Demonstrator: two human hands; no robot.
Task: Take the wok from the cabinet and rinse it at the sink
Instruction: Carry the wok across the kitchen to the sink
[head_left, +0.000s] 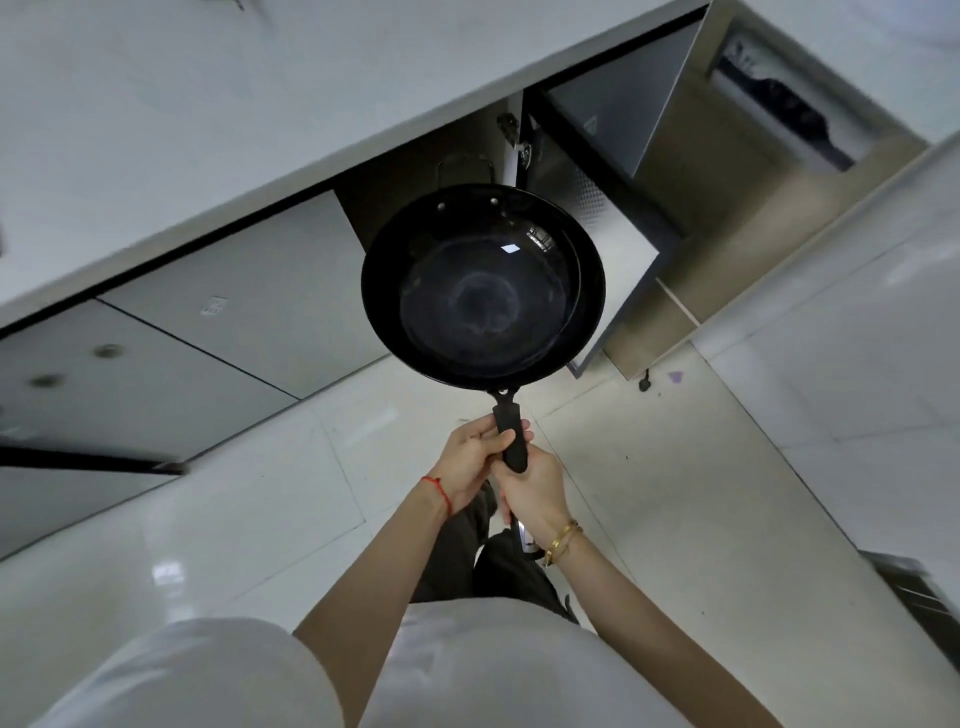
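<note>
Standing at the counter, a person holds a black wok (483, 280) out in front of the open cabinet (415, 171), its bowl facing up and its handle (508, 431) pointing back toward six o'clock. Over at nine o'clock run the closed grey cabinet fronts (249, 312) under the pale countertop (208, 104). Next comes the left hand (475, 457), a red string (439, 491) on its wrist, fingers curled tight round the upper part of the handle from the eight o'clock side. Just beside it, touching, the right hand (535, 491) with a gold bracelet (563, 540) is closed round the lower end of the same handle. The wok hangs clear of the cabinet opening, over the glossy white floor tiles (675, 493). Inside the cabinet, at twelve o'clock from the wok, a dark wire handle (464, 162) shows. Toward two o'clock the cabinet door (623, 156) stands swung open.
</note>
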